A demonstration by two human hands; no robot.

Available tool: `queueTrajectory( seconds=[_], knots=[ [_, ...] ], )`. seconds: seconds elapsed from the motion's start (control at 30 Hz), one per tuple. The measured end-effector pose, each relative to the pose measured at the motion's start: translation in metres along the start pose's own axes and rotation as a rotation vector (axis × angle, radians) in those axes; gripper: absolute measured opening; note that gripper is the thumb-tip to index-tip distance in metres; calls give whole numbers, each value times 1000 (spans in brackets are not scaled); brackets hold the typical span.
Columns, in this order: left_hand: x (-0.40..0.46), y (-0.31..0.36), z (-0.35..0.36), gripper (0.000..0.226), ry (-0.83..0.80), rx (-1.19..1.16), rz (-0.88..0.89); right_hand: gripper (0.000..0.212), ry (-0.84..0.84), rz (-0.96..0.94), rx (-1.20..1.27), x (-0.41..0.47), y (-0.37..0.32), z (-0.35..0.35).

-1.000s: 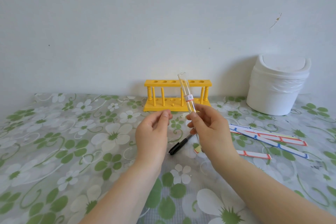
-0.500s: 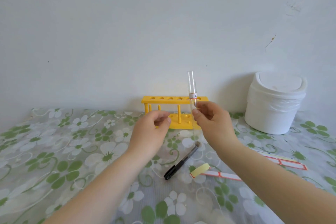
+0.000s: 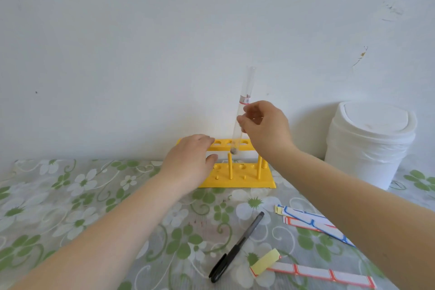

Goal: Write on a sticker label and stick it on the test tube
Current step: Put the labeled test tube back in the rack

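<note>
Tube going back to its rack, label already on.
Right hand (image 3: 263,129) pinches the test tube (image 3: 242,113) upright over the yellow rack (image 3: 237,181) at the table's back edge; left hand (image 3: 190,160), fingers loosely curled, steadies the rack.

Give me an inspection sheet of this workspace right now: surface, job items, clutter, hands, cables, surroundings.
Surface: table under a green floral cover.
Job's things: test tube, label stuck on, nearly upright, its bottom at the top holes of the yellow rack; black pen lying capped; sticker strips.
Clutter: peeled strip with curled yellow backing.
Hands: right hand has its grip on the tube; left hand at the rack's left end, contact unclear.
Cables: nothing seen.
Surroundings: white lidded bin; plain wall.
</note>
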State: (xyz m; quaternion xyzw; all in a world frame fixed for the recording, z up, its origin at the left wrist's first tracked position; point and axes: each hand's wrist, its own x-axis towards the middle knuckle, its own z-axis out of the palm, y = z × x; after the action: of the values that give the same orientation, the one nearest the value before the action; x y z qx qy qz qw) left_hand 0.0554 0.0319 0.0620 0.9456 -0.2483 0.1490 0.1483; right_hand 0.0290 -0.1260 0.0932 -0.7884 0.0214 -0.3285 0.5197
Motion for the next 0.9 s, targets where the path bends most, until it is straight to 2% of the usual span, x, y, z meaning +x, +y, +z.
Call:
queueTrajectory(
  seconds=[0.3,0.57,0.9],
  knots=[
    [29,-13,17,52,-102,98,24,15,6,-32,-84,29,11,21],
    [25,-16,31,49,-59,140,30,15,-11,5,-120,25,35,32],
    [25,-17,33,51,-46,212,61,25,-16,33,-300,25,58,41]
  ],
)
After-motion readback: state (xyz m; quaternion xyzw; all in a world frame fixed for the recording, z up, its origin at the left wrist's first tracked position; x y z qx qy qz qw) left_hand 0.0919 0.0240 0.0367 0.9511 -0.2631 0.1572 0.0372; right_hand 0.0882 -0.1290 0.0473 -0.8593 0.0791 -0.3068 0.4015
